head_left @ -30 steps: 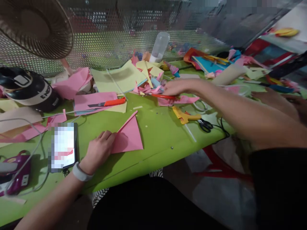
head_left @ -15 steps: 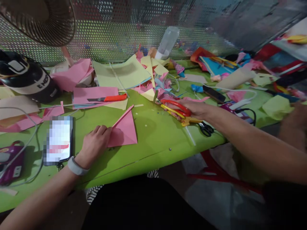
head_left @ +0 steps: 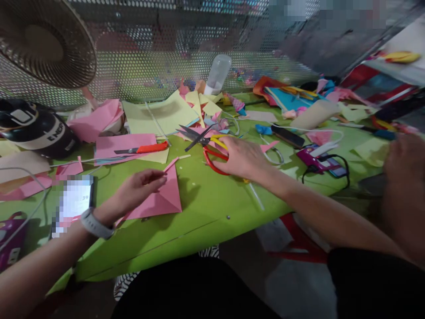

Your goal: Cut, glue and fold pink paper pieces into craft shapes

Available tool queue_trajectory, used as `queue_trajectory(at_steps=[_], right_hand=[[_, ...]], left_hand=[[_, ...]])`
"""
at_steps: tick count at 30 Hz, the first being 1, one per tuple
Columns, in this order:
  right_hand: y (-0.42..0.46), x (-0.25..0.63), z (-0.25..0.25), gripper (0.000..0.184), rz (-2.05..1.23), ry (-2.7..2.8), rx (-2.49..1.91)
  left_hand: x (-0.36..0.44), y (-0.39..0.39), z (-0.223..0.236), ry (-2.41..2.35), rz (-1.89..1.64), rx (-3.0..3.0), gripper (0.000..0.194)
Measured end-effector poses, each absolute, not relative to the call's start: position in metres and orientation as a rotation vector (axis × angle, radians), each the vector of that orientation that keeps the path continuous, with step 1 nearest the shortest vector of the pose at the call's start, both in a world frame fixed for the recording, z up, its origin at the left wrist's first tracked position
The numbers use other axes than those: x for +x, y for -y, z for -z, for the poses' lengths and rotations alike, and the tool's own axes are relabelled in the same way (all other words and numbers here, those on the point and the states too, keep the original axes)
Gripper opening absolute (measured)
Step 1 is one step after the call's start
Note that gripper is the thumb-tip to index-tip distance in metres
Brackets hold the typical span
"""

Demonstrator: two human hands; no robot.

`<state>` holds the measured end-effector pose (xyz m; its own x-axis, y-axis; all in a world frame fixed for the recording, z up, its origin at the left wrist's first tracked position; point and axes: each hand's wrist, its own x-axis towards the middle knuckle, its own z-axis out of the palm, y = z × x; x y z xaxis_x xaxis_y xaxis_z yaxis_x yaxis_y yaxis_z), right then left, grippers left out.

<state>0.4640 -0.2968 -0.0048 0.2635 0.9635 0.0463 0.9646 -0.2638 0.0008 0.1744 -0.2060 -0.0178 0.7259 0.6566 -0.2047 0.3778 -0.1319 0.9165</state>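
My right hand (head_left: 244, 157) grips scissors (head_left: 206, 141) by their red and yellow handles. The dark blades are spread and point left, above scraps of paper. Over a folded pink paper (head_left: 169, 195) hovers my left hand (head_left: 142, 190), its fingers loosely bent and a little apart, with nothing visible between them. The pink paper lies on the green table (head_left: 206, 208), its left part hidden under that hand. A narrow strip sticks up from the paper's top corner.
A red utility knife (head_left: 151, 148) lies on pink sheets behind my left hand. A phone (head_left: 75, 199), a black bottle (head_left: 40, 128) and a fan (head_left: 46, 44) stand to the left. At the right are a power bank with cables (head_left: 318, 159) and another person's hand (head_left: 405, 155).
My right hand has picked the scissors up and brought them left, with the blades now spread. My left hand has lifted off the pink paper, fingers loosened.
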Motion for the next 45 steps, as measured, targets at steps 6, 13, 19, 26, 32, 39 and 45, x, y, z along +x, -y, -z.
queue_trajectory(at_steps=[6,13,19,26,32,39,45], right_hand=[[0.311,0.455,0.009,0.067,0.157,1.952,-2.335],[0.318,0.456,0.027,0.063,0.225,1.968,-2.222],[0.318,0.459,0.027,0.066,0.131,1.936,-2.305],[0.317,0.489,0.008,0.067,-0.013,1.779,-2.529],[0.331,0.513,-0.003,0.058,-0.068,1.394,-2.641],[0.347,0.501,0.004,0.052,-0.842,1.247,-1.889],[0.351,0.474,0.017,0.051,-1.34,1.138,-1.709]], left_hand=[[0.245,0.187,0.024,-0.802,-0.312,1.232,0.043],[0.269,0.188,0.044,-0.711,-0.423,1.145,0.034],[0.263,0.185,0.049,-0.77,-0.494,1.231,0.028],[0.253,0.16,0.054,-0.921,-0.612,1.305,0.031],[0.276,0.14,0.061,-0.941,-0.659,1.44,0.026],[0.299,0.117,0.062,-1.019,-0.746,1.819,0.031],[0.234,0.14,0.042,-0.902,-0.673,2.545,0.044]])
